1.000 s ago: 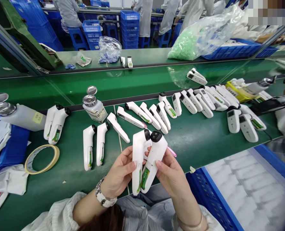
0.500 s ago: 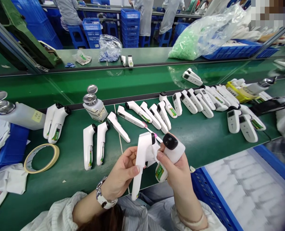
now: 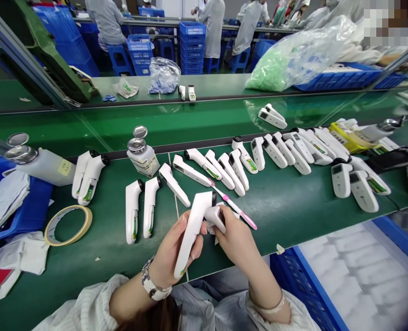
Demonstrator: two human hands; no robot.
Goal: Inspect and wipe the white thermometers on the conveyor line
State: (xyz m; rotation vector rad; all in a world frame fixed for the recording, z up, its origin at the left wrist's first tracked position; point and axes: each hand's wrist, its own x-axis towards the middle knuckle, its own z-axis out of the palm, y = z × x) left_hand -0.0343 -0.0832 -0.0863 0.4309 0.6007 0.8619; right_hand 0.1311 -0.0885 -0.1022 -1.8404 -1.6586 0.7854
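My left hand [image 3: 172, 246] is closed around a white forehead thermometer [image 3: 192, 232], tilted with its black-tipped head up and to the right. Behind it, my right hand [image 3: 236, 236] grips a second white thermometer [image 3: 215, 217]; a dark end face shows, and most of its body is hidden by the fingers. Something white like a cloth or paper shows at the right fingers, only partly visible. Just beyond my hands lies a pink and white toothbrush [image 3: 236, 209]. Two thermometers with green showing in their handles, the nearer one [image 3: 132, 214] and its neighbour [image 3: 151, 209], stand to the left.
Several white thermometers [image 3: 274, 151] line the bench toward the right. A pump bottle [image 3: 144, 158], another bottle [image 3: 54, 168], a tape roll [image 3: 87, 225] and a blue bin [image 3: 35, 207] are on the left. A blue crate [image 3: 293, 276] sits below the bench edge. People work beyond.
My right hand has turned its thermometer over and brought it left, behind the one in my left hand. The toothbrush now shows in full. The view has shifted slightly.
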